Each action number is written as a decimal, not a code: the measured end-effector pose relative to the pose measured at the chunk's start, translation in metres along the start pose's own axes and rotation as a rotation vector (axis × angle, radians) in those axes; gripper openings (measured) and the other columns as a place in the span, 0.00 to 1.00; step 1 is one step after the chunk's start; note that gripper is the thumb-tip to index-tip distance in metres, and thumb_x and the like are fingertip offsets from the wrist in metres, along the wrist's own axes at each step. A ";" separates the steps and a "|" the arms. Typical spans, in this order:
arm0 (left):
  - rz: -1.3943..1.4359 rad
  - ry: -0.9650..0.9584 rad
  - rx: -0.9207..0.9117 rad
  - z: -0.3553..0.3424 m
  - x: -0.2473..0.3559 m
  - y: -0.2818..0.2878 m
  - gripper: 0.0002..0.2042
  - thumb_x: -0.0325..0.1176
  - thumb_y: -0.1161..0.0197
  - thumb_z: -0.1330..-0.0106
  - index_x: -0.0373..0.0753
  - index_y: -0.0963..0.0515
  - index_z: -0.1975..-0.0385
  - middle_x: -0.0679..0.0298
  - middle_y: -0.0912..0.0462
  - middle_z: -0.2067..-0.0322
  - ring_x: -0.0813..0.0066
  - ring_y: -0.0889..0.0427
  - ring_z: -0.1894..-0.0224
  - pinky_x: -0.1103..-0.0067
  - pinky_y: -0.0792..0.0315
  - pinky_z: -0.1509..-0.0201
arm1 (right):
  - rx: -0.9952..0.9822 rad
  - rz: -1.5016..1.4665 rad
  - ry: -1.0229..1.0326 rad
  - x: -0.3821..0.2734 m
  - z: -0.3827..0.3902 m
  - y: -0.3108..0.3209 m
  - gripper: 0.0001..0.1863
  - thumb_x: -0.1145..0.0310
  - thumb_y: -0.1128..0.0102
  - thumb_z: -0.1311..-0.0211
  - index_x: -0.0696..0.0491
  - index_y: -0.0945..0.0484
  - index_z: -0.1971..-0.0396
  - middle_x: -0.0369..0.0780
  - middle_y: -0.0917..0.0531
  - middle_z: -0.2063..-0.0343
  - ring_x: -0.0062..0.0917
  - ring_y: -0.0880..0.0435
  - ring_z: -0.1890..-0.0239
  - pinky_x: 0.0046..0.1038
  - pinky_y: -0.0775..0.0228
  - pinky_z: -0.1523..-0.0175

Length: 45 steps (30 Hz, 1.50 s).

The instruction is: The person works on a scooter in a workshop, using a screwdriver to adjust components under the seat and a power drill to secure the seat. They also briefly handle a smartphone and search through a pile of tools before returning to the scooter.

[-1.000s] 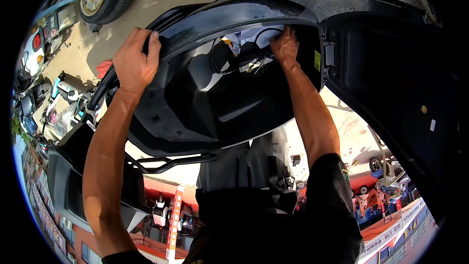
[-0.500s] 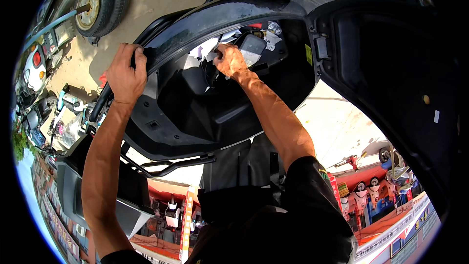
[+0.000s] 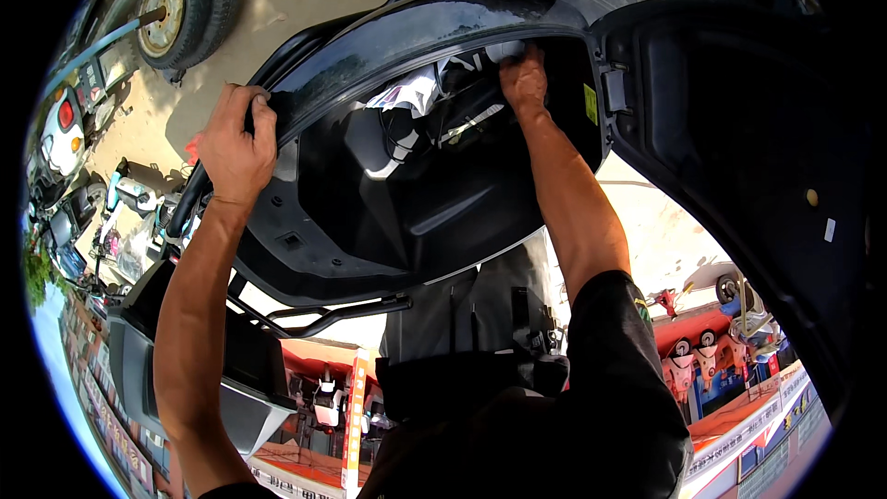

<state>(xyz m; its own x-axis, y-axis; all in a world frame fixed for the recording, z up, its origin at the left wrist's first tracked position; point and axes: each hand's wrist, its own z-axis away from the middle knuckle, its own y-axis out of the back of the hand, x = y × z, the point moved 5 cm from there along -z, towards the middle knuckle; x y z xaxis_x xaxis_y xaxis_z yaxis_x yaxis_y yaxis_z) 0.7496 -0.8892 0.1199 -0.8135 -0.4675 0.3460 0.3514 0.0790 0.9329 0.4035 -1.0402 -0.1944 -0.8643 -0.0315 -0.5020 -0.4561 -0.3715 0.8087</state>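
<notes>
An open black storage compartment point(image 3: 370, 254) of a scooter lies in front of me. At its left end, my left hand point(image 3: 238, 143) is closed round the black side rail point(image 3: 192, 196), its thumb against the compartment edge. Inside, near the far right corner, my right hand point(image 3: 524, 83) is closed at the edge of a grey rounded thing point(image 3: 504, 51); its fingertips are partly hidden. Left of that hand lie crumpled white papers point(image 3: 411, 92), a dark cable point(image 3: 399, 140) and a black item with a pale strip point(image 3: 473, 123).
The raised black lid point(image 3: 739, 129) stands to the right, hinged point(image 3: 617, 90) to the compartment. A grey-black box point(image 3: 139, 360) is below my left forearm. Beyond, there is a wheel with a tyre point(image 3: 164, 20) at the far left, and parked scooters point(image 3: 65, 129).
My right hand has moved right and farther in, from beside the papers to the far right corner. The grey rounded thing has shifted the same way. My left hand stays put.
</notes>
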 end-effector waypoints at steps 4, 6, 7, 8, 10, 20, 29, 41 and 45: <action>-0.004 -0.014 -0.003 -0.001 0.000 0.000 0.05 0.31 0.40 0.31 0.39 0.19 0.65 0.59 0.21 0.68 0.54 0.19 0.68 0.69 0.27 0.64 | -0.143 0.187 -0.134 0.005 0.011 -0.016 0.18 0.58 0.41 0.35 0.46 0.18 0.47 0.49 0.15 0.48 0.55 0.15 0.49 0.52 0.20 0.44; 0.000 -0.016 -0.004 0.001 0.000 0.001 0.04 0.30 0.40 0.31 0.39 0.19 0.65 0.59 0.21 0.68 0.55 0.19 0.68 0.69 0.27 0.64 | -0.356 0.374 -0.065 0.005 0.018 -0.021 0.16 0.55 0.44 0.33 0.43 0.13 0.53 0.47 0.12 0.52 0.54 0.14 0.50 0.53 0.21 0.43; -0.002 -0.016 -0.006 0.001 0.000 0.002 0.04 0.30 0.40 0.31 0.39 0.19 0.65 0.59 0.21 0.68 0.55 0.19 0.68 0.69 0.27 0.64 | -0.295 0.316 -0.030 0.005 0.023 -0.016 0.18 0.53 0.49 0.31 0.42 0.10 0.61 0.46 0.10 0.57 0.53 0.14 0.51 0.54 0.23 0.41; -0.003 -0.015 -0.009 0.001 0.001 0.002 0.04 0.29 0.40 0.31 0.39 0.19 0.65 0.59 0.21 0.68 0.55 0.19 0.68 0.69 0.26 0.65 | -0.343 0.266 -0.018 0.007 0.020 -0.017 0.18 0.53 0.49 0.31 0.43 0.10 0.60 0.46 0.10 0.56 0.52 0.14 0.50 0.52 0.22 0.41; -0.006 -0.022 -0.009 -0.002 0.002 0.002 0.04 0.29 0.40 0.31 0.39 0.19 0.65 0.59 0.21 0.68 0.55 0.19 0.69 0.69 0.27 0.65 | -0.441 0.165 0.007 0.017 0.012 -0.015 0.19 0.53 0.49 0.31 0.44 0.10 0.59 0.46 0.10 0.54 0.49 0.14 0.48 0.50 0.22 0.41; -0.017 -0.021 -0.008 0.000 0.000 0.003 0.03 0.28 0.40 0.31 0.40 0.20 0.66 0.60 0.20 0.69 0.57 0.19 0.70 0.71 0.29 0.66 | -0.220 -0.029 -0.013 0.013 0.012 -0.017 0.16 0.56 0.42 0.34 0.48 0.12 0.56 0.48 0.10 0.60 0.52 0.12 0.55 0.44 0.19 0.45; 0.000 -0.029 0.009 0.001 -0.003 0.002 0.03 0.27 0.40 0.32 0.40 0.19 0.66 0.60 0.21 0.70 0.58 0.20 0.72 0.72 0.29 0.67 | -0.743 -0.315 0.054 -0.016 -0.029 -0.026 0.27 0.46 0.38 0.30 0.50 0.17 0.41 0.42 0.14 0.42 0.39 0.21 0.35 0.35 0.34 0.29; -0.007 -0.019 0.005 -0.001 -0.002 0.001 0.03 0.27 0.40 0.32 0.39 0.19 0.66 0.60 0.21 0.70 0.59 0.21 0.73 0.72 0.29 0.69 | -1.052 -0.534 -0.407 -0.023 0.045 0.075 0.28 0.78 0.52 0.49 0.57 0.14 0.46 0.42 0.11 0.51 0.28 0.18 0.45 0.27 0.35 0.32; 0.006 -0.027 0.008 -0.001 0.000 -0.001 0.03 0.28 0.40 0.32 0.39 0.19 0.66 0.60 0.21 0.70 0.59 0.21 0.73 0.71 0.28 0.69 | -1.202 -0.563 -0.371 -0.039 0.063 0.100 0.21 0.76 0.49 0.41 0.59 0.12 0.51 0.40 0.09 0.58 0.24 0.15 0.51 0.23 0.29 0.40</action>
<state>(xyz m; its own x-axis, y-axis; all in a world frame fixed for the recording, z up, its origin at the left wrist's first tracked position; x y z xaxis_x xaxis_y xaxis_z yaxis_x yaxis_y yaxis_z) 0.7502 -0.8904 0.1183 -0.8235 -0.4435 0.3537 0.3526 0.0883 0.9316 0.3777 -1.0178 -0.0745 -0.7176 0.5655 -0.4066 -0.4620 -0.8233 -0.3297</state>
